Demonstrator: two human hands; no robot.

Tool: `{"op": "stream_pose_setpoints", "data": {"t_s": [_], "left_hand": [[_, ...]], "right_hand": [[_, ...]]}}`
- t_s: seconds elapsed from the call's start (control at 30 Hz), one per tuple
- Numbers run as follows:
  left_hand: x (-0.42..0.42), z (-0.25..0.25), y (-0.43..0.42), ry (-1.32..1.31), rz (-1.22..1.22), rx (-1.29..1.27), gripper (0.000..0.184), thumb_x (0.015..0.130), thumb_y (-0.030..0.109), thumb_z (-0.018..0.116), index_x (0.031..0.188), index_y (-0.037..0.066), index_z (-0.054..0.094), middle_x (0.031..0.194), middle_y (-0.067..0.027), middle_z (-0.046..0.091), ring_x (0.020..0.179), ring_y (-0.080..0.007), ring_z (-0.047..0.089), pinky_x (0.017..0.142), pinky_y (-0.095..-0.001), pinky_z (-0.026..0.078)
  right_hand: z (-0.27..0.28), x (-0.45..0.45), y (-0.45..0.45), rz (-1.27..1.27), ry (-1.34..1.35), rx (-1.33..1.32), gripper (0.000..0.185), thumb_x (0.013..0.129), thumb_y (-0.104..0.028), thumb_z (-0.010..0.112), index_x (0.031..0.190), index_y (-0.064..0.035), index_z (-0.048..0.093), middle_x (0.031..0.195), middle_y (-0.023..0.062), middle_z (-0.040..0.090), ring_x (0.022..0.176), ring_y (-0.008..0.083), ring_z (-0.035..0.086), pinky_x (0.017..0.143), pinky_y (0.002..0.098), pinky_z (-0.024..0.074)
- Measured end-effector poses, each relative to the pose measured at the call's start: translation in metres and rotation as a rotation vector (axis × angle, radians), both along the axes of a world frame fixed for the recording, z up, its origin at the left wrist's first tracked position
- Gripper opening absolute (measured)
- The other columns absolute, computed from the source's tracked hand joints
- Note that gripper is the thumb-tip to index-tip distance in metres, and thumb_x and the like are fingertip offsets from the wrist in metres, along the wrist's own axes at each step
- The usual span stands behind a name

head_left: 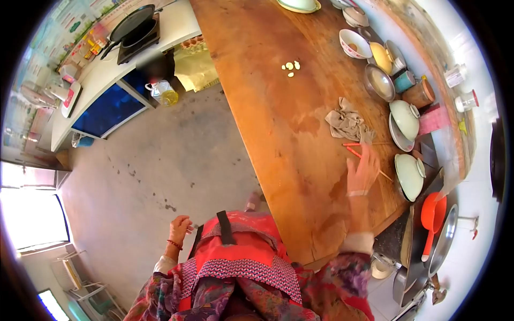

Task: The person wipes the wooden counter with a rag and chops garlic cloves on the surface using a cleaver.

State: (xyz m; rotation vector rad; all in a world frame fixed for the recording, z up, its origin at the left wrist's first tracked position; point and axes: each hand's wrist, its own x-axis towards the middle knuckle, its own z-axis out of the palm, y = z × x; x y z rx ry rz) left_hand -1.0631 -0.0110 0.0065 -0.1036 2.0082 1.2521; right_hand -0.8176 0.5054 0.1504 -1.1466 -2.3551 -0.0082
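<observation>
My right hand (364, 172) reaches over the wooden table with its fingers stretched out and the thumb apart. Beneath it lie chopsticks (352, 145) with red ends, and their thin tips stick out on the far side of the hand. A crumpled grey-brown cloth (347, 121) sits just beyond the fingertips; whether they touch it, I cannot tell. My left hand (181, 229) hangs beside my body over the floor, fingers loosely bent and nothing visible in them. Farther up the table is a small group of pale yellow pieces, perhaps garlic cloves (289, 66).
Along the wall side of the table (257, 80) stand bowls (355, 44), a metal bowl (379, 82) and overturned pale green bowls (409, 177). A red ladle (432, 219) lies at the right. Across the floor, a counter holds a black pan (134, 25); an oil bottle (163, 93) stands below.
</observation>
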Motion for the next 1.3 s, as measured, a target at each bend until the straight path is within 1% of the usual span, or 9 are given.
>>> {"op": "stream_pose_setpoints", "data": {"t_s": [0.13, 0.3, 0.37, 0.47, 0.73, 0.93, 1.13, 1.23, 1.3], "left_hand": [[-0.014, -0.002, -0.015, -0.063, 0.243, -0.023, 0.024, 0.090, 0.012, 0.055, 0.108, -0.002, 0.060, 0.083, -0.0127, 0.066, 0.061, -0.0190, 0.065, 0.049, -0.0283, 0.053], [-0.009, 0.005, -0.030, -0.128, 0.324, -0.153, 0.024, 0.090, 0.014, 0.057, 0.108, -0.002, 0.058, 0.083, -0.0141, 0.065, 0.061, -0.0201, 0.065, 0.048, -0.0296, 0.053], [-0.009, 0.000, -0.040, -0.189, 0.358, -0.147, 0.027, 0.090, 0.016, 0.058, 0.109, -0.003, 0.056, 0.082, -0.0146, 0.065, 0.060, -0.0208, 0.064, 0.048, -0.0299, 0.053], [-0.018, -0.013, -0.047, -0.243, 0.357, -0.134, 0.026, 0.091, 0.015, 0.056, 0.111, -0.002, 0.055, 0.085, -0.0155, 0.064, 0.062, -0.0222, 0.064, 0.050, -0.0329, 0.054], [-0.107, -0.035, 0.008, -0.263, 0.171, -0.105, 0.025, 0.091, 0.016, 0.057, 0.109, -0.002, 0.057, 0.083, -0.0140, 0.065, 0.060, -0.0195, 0.064, 0.047, -0.0300, 0.053], [-0.197, -0.041, 0.047, -0.209, 0.036, -0.009, 0.024, 0.092, 0.016, 0.056, 0.110, 0.000, 0.058, 0.084, -0.0127, 0.065, 0.060, -0.0190, 0.064, 0.047, -0.0296, 0.053], [-0.268, -0.034, 0.068, -0.182, -0.072, 0.020, 0.019, 0.091, 0.015, 0.056, 0.103, 0.001, 0.062, 0.082, -0.0113, 0.066, 0.060, -0.0173, 0.064, 0.049, -0.0275, 0.052], [-0.294, -0.032, 0.104, -0.112, -0.184, 0.040, 0.016, 0.090, 0.013, 0.056, 0.097, 0.001, 0.064, 0.082, -0.0094, 0.066, 0.061, -0.0154, 0.063, 0.050, -0.0263, 0.051], [-0.313, -0.017, 0.143, -0.044, -0.260, 0.049, 0.014, 0.089, 0.012, 0.057, 0.094, 0.002, 0.065, 0.082, -0.0083, 0.066, 0.061, -0.0142, 0.063, 0.050, -0.0256, 0.050]], "right_hand": [[-0.019, -0.049, 0.087, -0.005, -0.176, -0.044, 0.055, 0.077, -0.013, 0.068, 0.129, -0.0140, 0.051, 0.128, 0.0143, 0.054, 0.117, 0.0368, 0.049, 0.096, 0.0488, 0.0371], [-0.052, -0.097, 0.159, -0.184, -0.218, -0.451, 0.037, 0.081, -0.020, 0.059, 0.118, -0.0124, 0.057, 0.112, 0.0187, 0.056, 0.099, 0.0407, 0.055, 0.079, 0.0500, 0.0451], [-0.056, -0.128, 0.156, -0.142, -0.222, -0.349, 0.036, 0.081, -0.022, 0.056, 0.115, -0.0099, 0.057, 0.106, 0.0196, 0.056, 0.096, 0.0405, 0.055, 0.080, 0.0490, 0.0454], [-0.078, -0.159, 0.138, 0.080, -0.013, -0.102, 0.029, 0.079, -0.020, 0.058, 0.105, -0.0081, 0.058, 0.100, 0.0184, 0.054, 0.093, 0.0388, 0.056, 0.080, 0.0493, 0.0451], [-0.040, -0.185, -0.012, 0.358, -0.017, -0.447, 0.026, 0.072, -0.006, 0.060, 0.098, -0.0099, 0.062, 0.095, 0.0132, 0.052, 0.092, 0.0339, 0.055, 0.078, 0.0420, 0.0464], [-0.030, -0.146, -0.116, 0.389, -0.353, -0.622, 0.017, 0.074, -0.014, 0.063, 0.091, -0.0175, 0.064, 0.092, 0.0097, 0.052, 0.091, 0.0304, 0.056, 0.074, 0.0423, 0.0483], [-0.010, -0.055, -0.183, 0.242, -0.849, -0.971, 0.020, 0.077, -0.014, 0.062, 0.096, -0.0114, 0.068, 0.087, 0.0133, 0.064, 0.083, 0.0322, 0.064, 0.071, 0.0420, 0.0508], [-0.004, -0.028, -0.169, -0.130, -0.589, -1.142, 0.025, 0.075, -0.007, 0.057, 0.097, -0.0093, 0.069, 0.083, 0.0142, 0.066, 0.079, 0.0285, 0.065, 0.067, 0.0384, 0.0512], [0.005, -0.033, -0.147, -0.080, -0.173, -0.743, 0.023, 0.075, -0.011, 0.059, 0.097, -0.0096, 0.068, 0.105, 0.0194, 0.065, 0.095, 0.0366, 0.062, 0.080, 0.0455, 0.0494]]}}
